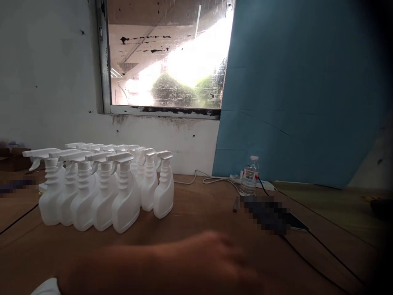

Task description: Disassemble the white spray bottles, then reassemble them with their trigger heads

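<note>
My left hand reaches in from the lower left across the front of the table, blurred by motion. Its fingers are smeared, so whether they are apart or closed, or hold anything, does not show. Nearest to the forearm, just behind it, several white spray bottles stand upright in close rows with their trigger heads pointing left. One spray bottle stands at the right end of the group, slightly apart from the front row. My right hand is out of view.
A clear water bottle stands at the back right beside a dark marker. A pixelated dark device lies there with black cables. A white cable runs along the wall under the window. A brown box is at far left.
</note>
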Tool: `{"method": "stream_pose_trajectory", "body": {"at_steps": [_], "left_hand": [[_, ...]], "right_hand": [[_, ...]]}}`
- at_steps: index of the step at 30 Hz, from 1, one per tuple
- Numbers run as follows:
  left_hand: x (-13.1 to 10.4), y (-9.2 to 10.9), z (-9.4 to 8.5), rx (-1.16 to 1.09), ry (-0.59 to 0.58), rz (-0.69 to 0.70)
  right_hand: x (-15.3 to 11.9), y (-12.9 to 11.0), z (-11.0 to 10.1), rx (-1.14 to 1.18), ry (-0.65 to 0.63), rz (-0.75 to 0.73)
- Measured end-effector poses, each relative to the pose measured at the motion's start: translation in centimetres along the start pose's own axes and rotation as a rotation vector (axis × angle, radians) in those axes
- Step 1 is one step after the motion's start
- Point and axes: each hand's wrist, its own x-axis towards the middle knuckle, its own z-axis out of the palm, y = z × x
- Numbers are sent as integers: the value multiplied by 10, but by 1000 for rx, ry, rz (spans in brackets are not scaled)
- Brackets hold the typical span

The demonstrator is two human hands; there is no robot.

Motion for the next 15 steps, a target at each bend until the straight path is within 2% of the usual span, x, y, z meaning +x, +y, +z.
{"method": "stream_pose_trajectory", "body": {"at_steps": [1,3,5,6,8,10,12,15], "left_hand": [[-5,-14,-21,20,66,-54],[-18,-41,-61,100,267,-288],[-34,-67,-89,178,416,-491],[-42,-78,-97,200,465,-604],[-55,-97,-104,230,525,-802],[-62,-111,-100,241,514,-939],[-63,-121,-93,239,468,-1014],[-62,-130,-85,223,427,-1056]], "right_hand": [[1,-1,-1,25,0,-6],[2,-4,-1,81,-17,-33],[3,-5,-2,105,-32,-54],[3,-5,-2,113,-38,-57],[3,-3,-1,115,-50,-60],[2,0,1,101,-53,-60],[1,4,3,88,-55,-58],[0,5,5,95,-54,-34]]}}
